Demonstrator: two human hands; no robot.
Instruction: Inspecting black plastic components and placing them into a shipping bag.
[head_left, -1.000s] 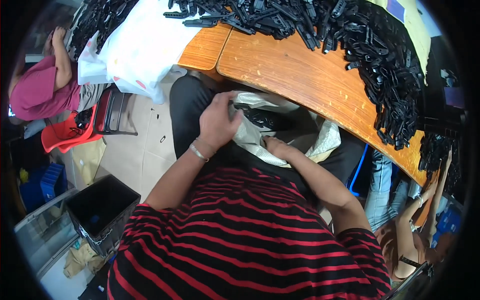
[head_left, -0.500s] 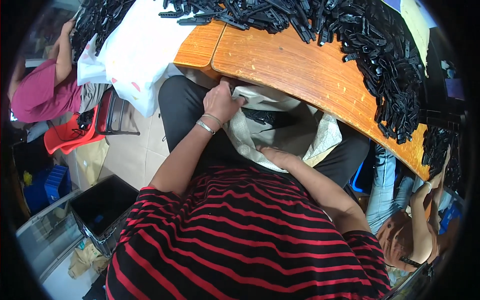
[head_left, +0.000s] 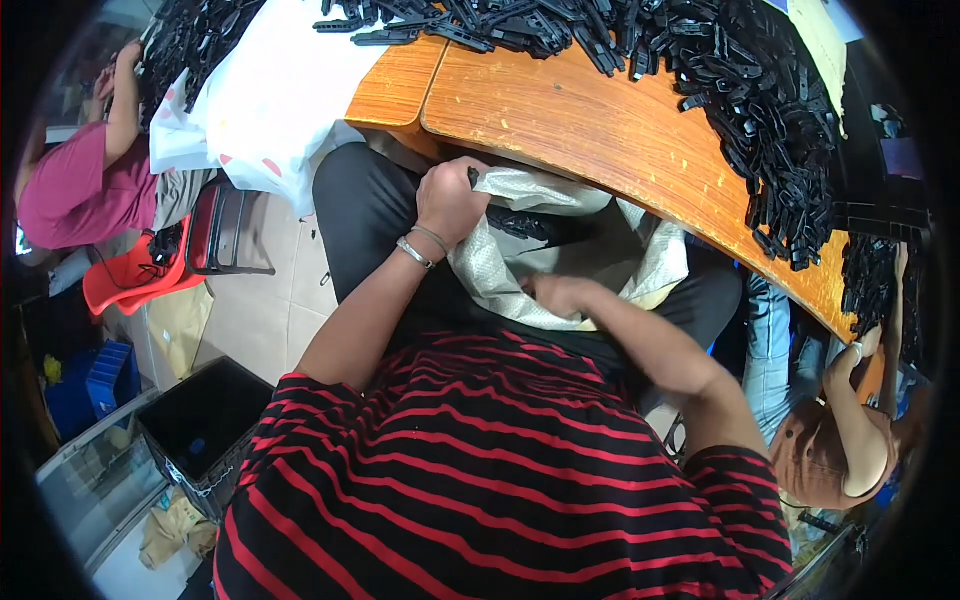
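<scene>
A whitish woven sack (head_left: 490, 280) lies wide-mouthed between my knees, with several black plastic parts (head_left: 522, 226) visible inside it. My left hand (head_left: 452, 203) is closed in a fist at the sack's left rim, gripping the edge. A small black piece (head_left: 473, 178) shows at its thumb side. My right hand (head_left: 562, 296) reaches over the near rim into the sack's mouth. Its fingers are curled, slightly smeared by motion, and what they hold, if anything, is hidden.
The wooden table edge (head_left: 600, 178) runs just beyond the sack. Piles of black plastic parts (head_left: 740, 110) cover its far and right sides. White plastic sheeting (head_left: 275, 90) hangs at the left. A black crate (head_left: 215, 415) stands lower left. Other people work on both sides.
My right hand has lifted a little and curled its fingers, its elbow shifting outward. My left hand has shifted slightly, and the black piece beside it shows more plainly.
</scene>
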